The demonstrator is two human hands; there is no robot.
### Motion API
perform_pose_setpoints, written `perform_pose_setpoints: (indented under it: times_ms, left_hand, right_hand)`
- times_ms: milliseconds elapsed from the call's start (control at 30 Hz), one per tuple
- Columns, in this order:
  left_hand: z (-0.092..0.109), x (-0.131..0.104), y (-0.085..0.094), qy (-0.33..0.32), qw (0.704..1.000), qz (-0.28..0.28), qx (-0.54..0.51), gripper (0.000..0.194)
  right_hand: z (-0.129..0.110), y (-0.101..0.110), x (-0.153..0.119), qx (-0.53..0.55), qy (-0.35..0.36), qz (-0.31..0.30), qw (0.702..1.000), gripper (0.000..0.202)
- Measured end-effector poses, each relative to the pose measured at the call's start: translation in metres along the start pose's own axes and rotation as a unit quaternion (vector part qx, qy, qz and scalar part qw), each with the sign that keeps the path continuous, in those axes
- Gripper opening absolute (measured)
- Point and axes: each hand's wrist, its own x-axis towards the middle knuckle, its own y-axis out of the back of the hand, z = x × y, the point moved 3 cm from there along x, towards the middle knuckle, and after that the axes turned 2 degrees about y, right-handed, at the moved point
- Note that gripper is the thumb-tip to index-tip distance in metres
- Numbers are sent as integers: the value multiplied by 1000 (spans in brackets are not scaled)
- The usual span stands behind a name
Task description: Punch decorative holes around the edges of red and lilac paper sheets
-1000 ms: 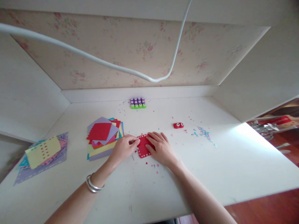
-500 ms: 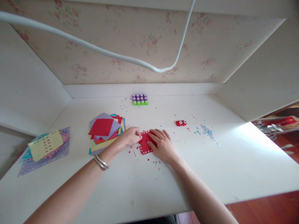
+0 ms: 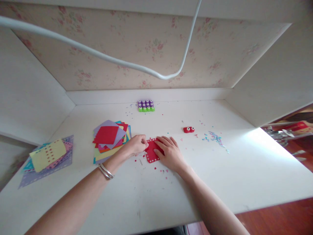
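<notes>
A red sheet of paper [image 3: 152, 156], its edges punched with small star-shaped holes, lies on the white table. My right hand [image 3: 168, 150] rests flat across its right part, fingers spread. At the sheet's left edge my left hand [image 3: 140, 144] is closed, thumb uppermost, round a small red craft punch [image 3: 147, 145], mostly hidden by the fingers. Tiny red and pink paper cut-outs [image 3: 155, 168] are scattered below the sheet. Two more red craft punches [image 3: 188, 129] stand together to the right, beyond my right hand.
Several purple and green craft punches [image 3: 146, 106] stand in rows by the back wall. Left of my left hand lies a pile of coloured paper [image 3: 105, 135]. Punched sheets [image 3: 49, 155] lie farther left. Blue and pink confetti [image 3: 216, 138] is strewn at right. A white cable [image 3: 110, 58] hangs in front.
The camera view has shifted slightly. Both hands keep practically the same places on the red sheet.
</notes>
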Motion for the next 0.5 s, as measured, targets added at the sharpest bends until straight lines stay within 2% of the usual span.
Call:
perform_pose_setpoints:
  times_ms: [233, 500]
  left_hand:
    - [-2, 3, 1, -6, 1000, 1, 2, 10]
    - [2, -6, 3, -35, 999, -11, -20, 6]
  right_hand:
    - [-2, 1, -1, -6, 1, 3, 1000, 34]
    - [-2, 4, -2, -6, -2, 6, 1000, 34]
